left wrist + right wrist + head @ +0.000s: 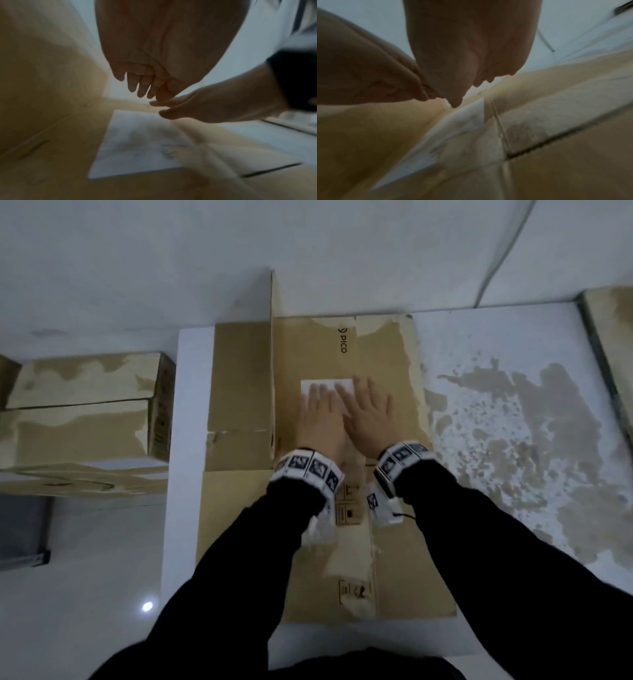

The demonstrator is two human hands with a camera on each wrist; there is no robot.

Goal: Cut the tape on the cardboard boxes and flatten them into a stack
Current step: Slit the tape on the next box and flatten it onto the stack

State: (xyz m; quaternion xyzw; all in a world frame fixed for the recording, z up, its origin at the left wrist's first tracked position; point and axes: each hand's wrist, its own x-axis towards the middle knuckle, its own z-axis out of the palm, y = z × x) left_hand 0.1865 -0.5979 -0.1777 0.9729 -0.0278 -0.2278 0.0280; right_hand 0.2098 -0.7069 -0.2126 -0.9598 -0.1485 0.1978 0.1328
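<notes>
Pressing down at the centre of the frame, both hands lie flat with fingers straight on the flattened box (387,460), which rests on the white bench (186,440) and reaches from the lower middle to the upper middle of the picture. The left hand (320,419) and right hand (368,410) sit side by side, touching or nearly so, fingertips on the white label (327,384); neither grips anything. In the wrist views the palms seem slightly raised, though blur makes contact hard to judge.

Risk, as I judge it: one panel (273,364) still stands upright left of the hands, so the board may spring back once pressure lifts, or slide on the smooth bench.

Farther off, at the left edge, unflattened boxes (89,405) wait, well apart from the hands.
</notes>
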